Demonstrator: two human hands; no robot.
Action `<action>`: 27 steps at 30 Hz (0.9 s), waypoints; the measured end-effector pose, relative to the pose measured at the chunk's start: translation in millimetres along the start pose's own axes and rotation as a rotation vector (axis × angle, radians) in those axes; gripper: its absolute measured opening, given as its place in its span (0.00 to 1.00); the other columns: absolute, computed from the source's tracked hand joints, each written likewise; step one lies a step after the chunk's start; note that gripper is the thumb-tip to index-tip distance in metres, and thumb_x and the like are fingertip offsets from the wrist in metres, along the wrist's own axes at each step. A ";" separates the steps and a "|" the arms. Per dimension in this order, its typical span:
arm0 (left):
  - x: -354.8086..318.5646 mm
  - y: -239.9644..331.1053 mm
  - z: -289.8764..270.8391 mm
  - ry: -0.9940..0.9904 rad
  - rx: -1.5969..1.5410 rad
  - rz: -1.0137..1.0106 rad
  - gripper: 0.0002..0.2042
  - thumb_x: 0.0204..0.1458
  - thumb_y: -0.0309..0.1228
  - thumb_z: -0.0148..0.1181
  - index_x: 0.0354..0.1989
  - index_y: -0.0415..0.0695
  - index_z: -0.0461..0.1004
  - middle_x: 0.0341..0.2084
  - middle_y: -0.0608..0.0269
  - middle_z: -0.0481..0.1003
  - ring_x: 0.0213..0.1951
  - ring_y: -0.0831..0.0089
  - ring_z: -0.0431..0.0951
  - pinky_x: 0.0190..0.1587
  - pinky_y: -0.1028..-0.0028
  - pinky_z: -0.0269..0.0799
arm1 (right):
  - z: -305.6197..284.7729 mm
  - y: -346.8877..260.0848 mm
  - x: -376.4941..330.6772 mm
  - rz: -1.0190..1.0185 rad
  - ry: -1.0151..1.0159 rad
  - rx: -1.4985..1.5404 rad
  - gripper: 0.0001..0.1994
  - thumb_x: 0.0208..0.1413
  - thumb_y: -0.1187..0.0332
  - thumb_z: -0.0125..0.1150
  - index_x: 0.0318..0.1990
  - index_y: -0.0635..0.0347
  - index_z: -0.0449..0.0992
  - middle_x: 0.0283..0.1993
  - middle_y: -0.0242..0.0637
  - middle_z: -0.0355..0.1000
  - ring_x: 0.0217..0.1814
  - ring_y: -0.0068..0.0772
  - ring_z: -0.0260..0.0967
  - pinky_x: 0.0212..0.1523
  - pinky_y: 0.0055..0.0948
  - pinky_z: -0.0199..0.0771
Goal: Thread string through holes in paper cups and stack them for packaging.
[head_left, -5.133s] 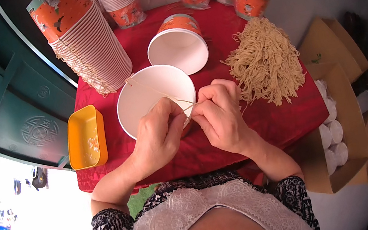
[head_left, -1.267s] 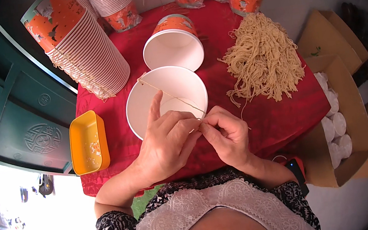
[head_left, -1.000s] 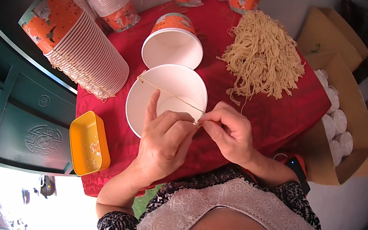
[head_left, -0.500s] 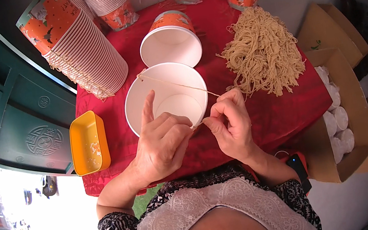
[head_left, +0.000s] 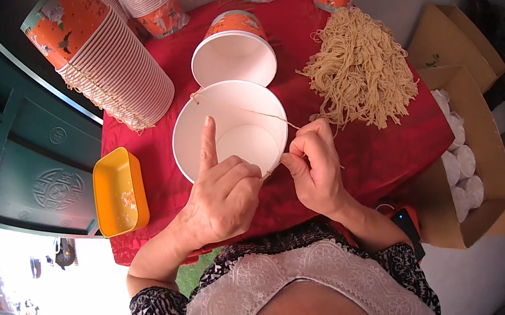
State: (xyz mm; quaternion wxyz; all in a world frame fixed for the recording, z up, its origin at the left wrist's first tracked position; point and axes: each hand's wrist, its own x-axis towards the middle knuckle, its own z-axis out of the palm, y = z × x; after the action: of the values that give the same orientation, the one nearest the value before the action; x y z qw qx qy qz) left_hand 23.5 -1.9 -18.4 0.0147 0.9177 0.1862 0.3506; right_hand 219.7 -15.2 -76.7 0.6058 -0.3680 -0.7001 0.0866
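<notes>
In the middle of the table a white-lined paper bucket (head_left: 226, 118) has its open mouth turned up towards me. A thin beige cord (head_left: 262, 114) is fastened at its far left rim and runs across the mouth to my right hand (head_left: 316, 167). My right hand is closed, pinching the cord just off the near right rim. My left hand (head_left: 222, 196) grips the bucket's near rim with curled fingers, its index finger pointing up over the mouth. A short bit of cord shows at the rim between the hands; my left fingertips are partly hidden.
Another paper bucket (head_left: 233, 60) lies on its side behind. A tall leaning stack of buckets (head_left: 117, 66) with cords stands left, a yellow tray (head_left: 119, 193) nearer. At right lie a heap of beige cords (head_left: 358, 70) and, beyond the red-covered table, a cardboard box (head_left: 487, 165) of white rolls.
The bucket has tilted and shifted slightly up and to the right. The cord across its mouth hangs a little slacker. Both hands have moved only slightly and keep their holds.
</notes>
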 end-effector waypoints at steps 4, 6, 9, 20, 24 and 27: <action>-0.3 -0.1 -10.3 -0.054 0.049 -0.020 0.10 0.41 0.17 0.65 0.31 0.43 0.72 0.28 0.62 0.77 0.33 0.67 0.81 0.70 0.30 0.32 | -9.1 1.9 7.0 -0.006 -0.110 0.029 0.11 0.51 0.77 0.68 0.38 0.62 0.70 0.34 0.41 0.64 0.33 0.40 0.64 0.32 0.36 0.66; 1.9 4.3 -13.5 -0.025 0.093 -0.059 0.11 0.41 0.21 0.68 0.33 0.42 0.73 0.34 0.59 0.76 0.38 0.64 0.80 0.70 0.30 0.35 | -18.7 -5.1 16.1 0.013 -0.255 0.053 0.18 0.47 0.76 0.72 0.46 0.60 0.74 0.33 0.38 0.70 0.32 0.42 0.70 0.32 0.40 0.71; -2.7 10.2 -16.7 0.058 0.162 -0.146 0.17 0.41 0.27 0.73 0.39 0.41 0.74 0.45 0.53 0.75 0.48 0.57 0.77 0.69 0.32 0.37 | -21.7 -7.9 27.1 -0.114 -0.377 -0.123 0.21 0.43 0.77 0.73 0.48 0.59 0.76 0.33 0.38 0.70 0.31 0.40 0.70 0.33 0.35 0.73; -53.0 14.3 1.7 0.759 -0.292 -0.648 0.25 0.54 0.21 0.65 0.60 0.35 0.63 0.54 0.50 0.68 0.48 0.70 0.75 0.51 0.74 0.72 | -3.9 -0.6 9.3 0.237 0.243 0.468 0.06 0.59 0.75 0.67 0.38 0.66 0.75 0.30 0.22 0.67 0.29 0.12 0.61 0.29 0.15 0.61; -43.0 23.8 6.6 0.764 -0.919 -0.742 0.16 0.61 0.23 0.59 0.55 0.33 0.65 0.41 0.53 0.77 0.35 0.71 0.81 0.31 0.74 0.80 | 9.3 -2.4 5.6 0.255 0.291 0.472 0.05 0.58 0.74 0.67 0.38 0.64 0.76 0.29 0.20 0.65 0.26 0.10 0.53 0.26 0.15 0.52; -39.5 23.3 7.8 0.914 -0.882 -0.607 0.09 0.62 0.23 0.58 0.47 0.34 0.69 0.40 0.55 0.76 0.33 0.71 0.80 0.32 0.73 0.80 | 17.5 -4.6 -0.9 0.258 0.220 0.507 0.06 0.59 0.73 0.68 0.38 0.65 0.76 0.29 0.21 0.66 0.27 0.11 0.56 0.26 0.15 0.55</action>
State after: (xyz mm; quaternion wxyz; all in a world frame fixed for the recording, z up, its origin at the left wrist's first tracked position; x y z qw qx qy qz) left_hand 9.3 -36.7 -45.8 0.4030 0.4942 0.2619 0.7244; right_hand 201.9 -13.3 -79.2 0.7345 -0.2981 -0.5340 0.2942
